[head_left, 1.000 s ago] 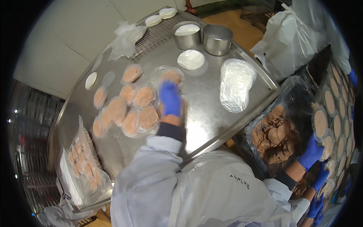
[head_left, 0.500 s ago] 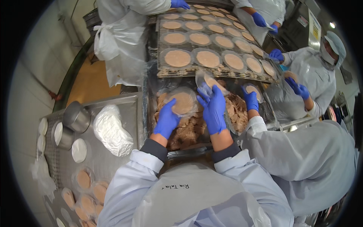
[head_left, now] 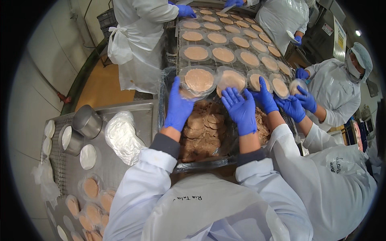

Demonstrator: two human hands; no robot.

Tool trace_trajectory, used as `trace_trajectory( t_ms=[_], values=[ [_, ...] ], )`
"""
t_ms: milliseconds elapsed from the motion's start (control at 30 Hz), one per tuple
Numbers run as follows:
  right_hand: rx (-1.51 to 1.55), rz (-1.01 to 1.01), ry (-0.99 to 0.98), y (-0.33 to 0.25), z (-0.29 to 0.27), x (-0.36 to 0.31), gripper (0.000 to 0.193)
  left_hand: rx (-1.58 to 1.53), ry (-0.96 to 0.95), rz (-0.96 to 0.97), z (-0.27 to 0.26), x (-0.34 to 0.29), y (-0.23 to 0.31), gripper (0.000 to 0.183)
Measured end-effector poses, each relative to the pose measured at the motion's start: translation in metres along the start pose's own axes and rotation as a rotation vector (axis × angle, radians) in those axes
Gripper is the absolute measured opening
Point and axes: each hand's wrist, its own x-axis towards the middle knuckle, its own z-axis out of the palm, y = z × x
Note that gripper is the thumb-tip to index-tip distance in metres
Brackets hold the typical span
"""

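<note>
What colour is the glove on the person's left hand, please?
The left glove is blue, best seen in the head view.

"The left table [head_left: 76, 176]?"
"Smooth, glossy metal, like the pots [head_left: 87, 121]. The far rack [head_left: 181, 43] is metal mesh."
"And the near patties [head_left: 199, 79]?"
"Matt, slightly rough, on shiny, clear plastic film [head_left: 220, 72]."

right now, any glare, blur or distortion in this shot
Head view: crinkled white plastic catches glare; a bright light shows upper right. Head view: left hand and right hand look fairly sharp. Head view: the steel table bows along its left edge.
</note>
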Motion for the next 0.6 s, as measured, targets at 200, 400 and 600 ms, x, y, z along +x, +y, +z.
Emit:
trace_trajectory(
  t_ms=[200, 400, 600],
  values=[
    [-0.228, -0.197, -0.439, 0.030, -0.034, 0.051, 0.035, 0.137, 0.097, -0.015, -0.017, 0.015, -0.025, 0.042],
    [-0.311, -0.192, -0.160, 0.052, -0.026, 0.001, 0.038, 0.289, 0.136, 0.025, -0.018, -0.049, -0.001, 0.042],
    [-1.509, -1.000, -0.269, 0.096, -0.016, -0.013, 0.032, 0.497, 0.097, -0.013, -0.014, -0.059, -0.029, 0.031]
  ],
)
